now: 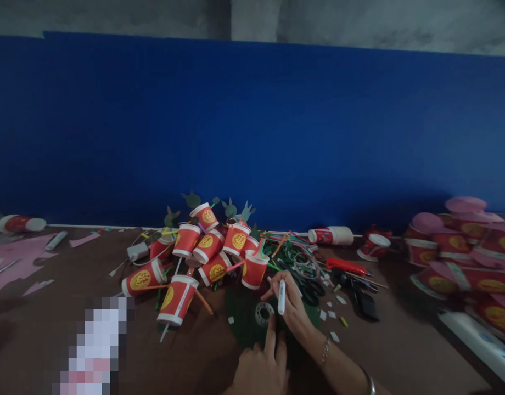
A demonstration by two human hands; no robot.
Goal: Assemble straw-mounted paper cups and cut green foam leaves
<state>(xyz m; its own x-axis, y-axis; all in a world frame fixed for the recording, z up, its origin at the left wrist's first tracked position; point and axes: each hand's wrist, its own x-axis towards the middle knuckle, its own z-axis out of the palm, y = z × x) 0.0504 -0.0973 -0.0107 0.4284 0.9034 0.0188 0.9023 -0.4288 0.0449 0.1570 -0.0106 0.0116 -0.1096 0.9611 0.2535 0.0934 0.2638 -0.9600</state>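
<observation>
Right hand: the right hand [294, 310] grasped a white marker [281, 297]; its writing tip could not be made out.
Left hand: gripping nothing visible, the left hand [258, 368] had its index finger extended to the near edge of the pale ring [264, 314].
Ring: lay on the dark green sheet [243, 331], in front of the cup heap.
Slip risk: ring judged liable to skid if the finger pressed unevenly; sheet could shift with it.
Knock risk: a wide leftward swing might strike the nearest red cup [254, 271] and unsettle the pile.
Snag risk: scissors [315, 289] just beyond the right hand could catch the knuckles.
Edges: blue panel [252, 131] bounded the far side.
Room: brown tabletop [404, 351] extended rightward, toward the power strip [483, 341].
</observation>
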